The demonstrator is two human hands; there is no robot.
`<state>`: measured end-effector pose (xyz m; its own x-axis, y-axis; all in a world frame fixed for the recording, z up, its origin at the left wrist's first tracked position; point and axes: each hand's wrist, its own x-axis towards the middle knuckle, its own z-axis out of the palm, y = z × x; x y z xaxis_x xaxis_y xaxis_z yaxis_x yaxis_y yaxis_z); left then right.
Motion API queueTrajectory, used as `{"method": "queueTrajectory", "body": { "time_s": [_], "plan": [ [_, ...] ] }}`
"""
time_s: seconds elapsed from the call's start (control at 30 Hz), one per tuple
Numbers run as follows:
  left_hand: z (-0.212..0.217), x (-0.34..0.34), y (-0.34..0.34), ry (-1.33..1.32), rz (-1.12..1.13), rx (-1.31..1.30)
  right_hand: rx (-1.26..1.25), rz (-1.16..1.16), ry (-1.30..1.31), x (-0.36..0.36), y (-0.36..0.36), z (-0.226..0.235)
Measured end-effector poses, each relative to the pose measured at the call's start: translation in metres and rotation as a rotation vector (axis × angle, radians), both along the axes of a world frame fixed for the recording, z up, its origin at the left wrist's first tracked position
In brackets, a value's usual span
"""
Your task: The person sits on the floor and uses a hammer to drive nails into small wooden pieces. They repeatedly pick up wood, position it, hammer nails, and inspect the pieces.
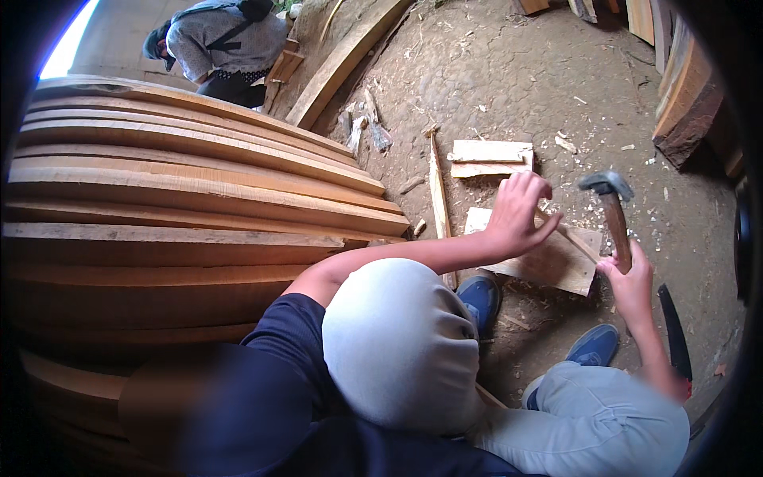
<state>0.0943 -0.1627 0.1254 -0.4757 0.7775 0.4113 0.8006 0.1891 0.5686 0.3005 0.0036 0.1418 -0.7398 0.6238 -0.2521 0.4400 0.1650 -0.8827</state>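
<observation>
My right hand [632, 282] is closed round the wooden handle of a hammer [616, 222], its grey metal head raised beyond the hand. To the left, my left hand [517, 211] is bent over a short wooden board [548, 266] on the ground. Its thumb and fingers are apart. A narrow wood strip [576, 241] lies slantwise on that board, its far end close to the left thumb and fingers. I cannot make out whether they touch it. Just beyond sits a small wooden block [485, 168] with a thin strip along its top.
Long sawn planks [199, 191] are stacked at my left. A pointed stake [439, 191] lies left of the board. A saw [675, 334] is beside my right forearm. Rough timber [687, 95] leans at the far right. Another person [226, 48] bends over at the far left.
</observation>
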Motion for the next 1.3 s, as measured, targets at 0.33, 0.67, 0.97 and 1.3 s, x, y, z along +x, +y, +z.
{"method": "queueTrajectory", "body": {
  "time_s": [0.33,0.67,0.97,1.3],
  "plan": [
    [0.003,0.012,-0.001,-0.428,-0.060,-0.268,-0.176,-0.312,0.205,-0.021,-0.013,-0.001],
    [-0.001,0.023,0.022,-1.212,-0.251,-0.348,-0.405,-0.418,0.299,-0.028,-0.050,-0.019],
    [-0.031,0.002,0.015,-0.913,-0.277,-0.540,-0.522,-0.071,0.151,0.017,-0.024,-0.013],
    [-0.034,0.000,-0.030,-0.091,-0.186,-0.277,0.124,0.315,-0.127,0.071,0.010,-0.002]
  ]
}}
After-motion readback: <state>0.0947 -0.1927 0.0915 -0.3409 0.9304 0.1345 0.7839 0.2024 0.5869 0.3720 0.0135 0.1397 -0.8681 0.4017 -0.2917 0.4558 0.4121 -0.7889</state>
